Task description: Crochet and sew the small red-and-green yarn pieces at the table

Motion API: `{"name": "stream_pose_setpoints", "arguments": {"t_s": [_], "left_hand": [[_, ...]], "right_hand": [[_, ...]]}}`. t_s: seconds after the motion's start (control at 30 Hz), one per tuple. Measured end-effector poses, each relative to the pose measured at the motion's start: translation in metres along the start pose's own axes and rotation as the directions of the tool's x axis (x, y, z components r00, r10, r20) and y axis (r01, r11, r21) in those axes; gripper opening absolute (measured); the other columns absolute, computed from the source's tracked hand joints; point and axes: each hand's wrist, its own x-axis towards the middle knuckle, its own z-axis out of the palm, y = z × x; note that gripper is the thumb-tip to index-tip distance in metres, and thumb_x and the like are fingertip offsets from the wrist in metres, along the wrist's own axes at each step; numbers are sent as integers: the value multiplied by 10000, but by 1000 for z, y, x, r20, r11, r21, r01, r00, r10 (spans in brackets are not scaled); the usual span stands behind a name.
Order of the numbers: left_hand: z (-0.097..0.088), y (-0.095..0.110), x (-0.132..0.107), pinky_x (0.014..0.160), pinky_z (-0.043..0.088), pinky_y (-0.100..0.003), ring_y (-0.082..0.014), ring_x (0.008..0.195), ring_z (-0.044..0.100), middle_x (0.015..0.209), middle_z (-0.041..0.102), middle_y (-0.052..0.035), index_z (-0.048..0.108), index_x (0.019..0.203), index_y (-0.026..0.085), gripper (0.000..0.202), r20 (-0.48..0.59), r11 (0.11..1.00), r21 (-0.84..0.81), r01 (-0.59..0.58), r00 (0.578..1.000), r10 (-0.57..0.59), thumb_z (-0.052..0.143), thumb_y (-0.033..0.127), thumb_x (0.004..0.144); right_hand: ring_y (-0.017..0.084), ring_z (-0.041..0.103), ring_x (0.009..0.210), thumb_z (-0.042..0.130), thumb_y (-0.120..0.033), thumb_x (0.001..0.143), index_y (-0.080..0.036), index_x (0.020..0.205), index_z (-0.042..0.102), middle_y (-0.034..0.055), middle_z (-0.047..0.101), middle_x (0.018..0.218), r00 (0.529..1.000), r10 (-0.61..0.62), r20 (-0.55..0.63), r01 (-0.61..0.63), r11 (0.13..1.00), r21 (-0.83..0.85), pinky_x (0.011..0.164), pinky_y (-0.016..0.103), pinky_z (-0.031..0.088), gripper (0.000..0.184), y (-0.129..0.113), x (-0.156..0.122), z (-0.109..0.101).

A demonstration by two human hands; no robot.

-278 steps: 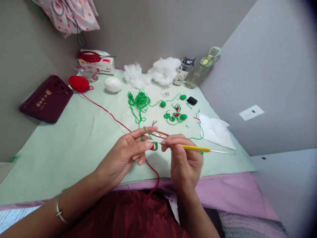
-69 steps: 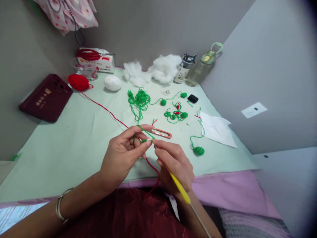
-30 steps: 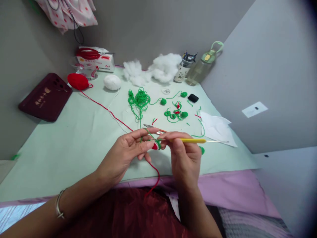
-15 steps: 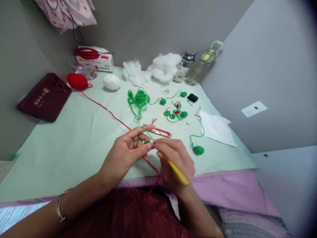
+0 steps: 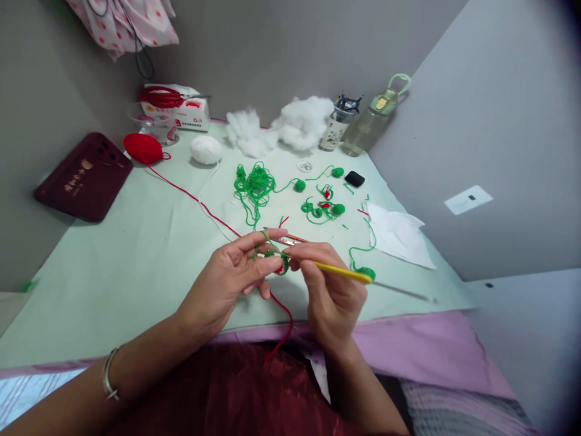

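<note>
Between thumb and fingers, my left hand (image 5: pixel 231 272) pinches a small green and red crochet piece (image 5: pixel 282 265). Green yarn (image 5: pixel 267 236) passes over its raised forefinger and leads back to a loose green tangle (image 5: pixel 255 184). My right hand (image 5: pixel 333 290) grips a crochet hook (image 5: pixel 342 270) by its yellow handle, with the metal shaft sticking out to the right. The hook's working tip is at the piece, too small to make out. Red yarn (image 5: pixel 288 315) hangs below the left hand toward my lap. Partly behind my fingers lies an orange utility cutter (image 5: pixel 293 238).
Red (image 5: pixel 143 148) and white yarn balls (image 5: pixel 206 149) sit at the back left, near a maroon case (image 5: pixel 84 175). White stuffing (image 5: pixel 302 124), a pen cup (image 5: pixel 333 130) and a bottle (image 5: pixel 370 121) stand at the back. Several green crocheted balls and a white tissue (image 5: pixel 399 236) lie right.
My right hand has turned, swinging the yellow hook from pointing down toward me to lying nearly level. The crochet piece shows more of its red and green, and the cutter is more covered.
</note>
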Motion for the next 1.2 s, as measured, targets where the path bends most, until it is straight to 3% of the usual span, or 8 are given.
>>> {"name": "stream_pose_setpoints", "arguments": {"t_s": [0.13,0.27,0.33,0.43,0.5,0.83,1.03,1.2], "left_hand": [[0,0,3,457,361,-153,2,437,252,714,584,29,727,1167,200,359,40,985,-132,107,994,-102,752,262,815],[-4,4,6,472,369,-139,3,444,186,660,528,40,769,1052,154,261,37,955,-245,170,985,-166,752,185,794],[-5,5,5,522,411,-146,-5,476,315,744,603,8,769,1047,167,263,5,971,-209,118,993,-119,758,174,785],[-3,3,3,695,494,-197,-89,731,570,993,697,-50,762,1067,196,268,14,997,-71,29,1000,-28,756,209,799],[-1,2,1,771,503,-231,-133,850,606,1054,710,-54,755,1088,213,275,13,1000,5,-22,1000,22,747,233,813],[-3,6,1,663,505,-260,-90,635,548,1056,702,-79,731,1127,179,309,-7,997,72,-13,1000,13,714,287,838],[-4,6,-1,700,492,-258,-105,644,558,827,675,-23,737,1119,191,294,-17,994,104,-34,999,36,711,294,844],[-5,3,0,732,481,-249,-109,679,588,876,678,-11,731,1130,231,299,-41,985,150,-89,995,96,728,303,839]], "right_hand": [[213,672,991,627,-100,895,-268,1156,698,74,714,1071,981,-191,18,190,954,-233,813,377,571,319,2,-6,2],[171,662,764,531,-142,958,-243,1025,714,42,707,889,994,10,-110,-10,1000,8,697,360,569,219,-2,0,-3],[150,630,687,518,-174,970,-225,958,715,33,692,844,984,129,-124,-112,984,139,660,343,558,203,-3,4,-5],[173,659,808,554,-185,955,-222,938,726,43,717,902,983,183,-32,-173,965,197,729,355,563,177,-4,6,-4],[176,664,847,563,-165,948,-224,960,734,43,729,929,981,194,-8,-189,962,196,739,345,560,181,-3,5,-3],[142,673,692,482,-271,1003,-187,949,660,50,723,889,938,346,15,-323,857,401,646,303,566,204,5,3,-7],[139,668,722,473,-176,994,-212,990,678,32,719,916,983,177,-52,-166,972,165,701,325,566,208,-6,1,-9],[178,691,824,465,-102,969,-222,1066,662,45,728,941,999,-29,-37,31,998,48,715,364,576,250,-9,-1,-10]]}}
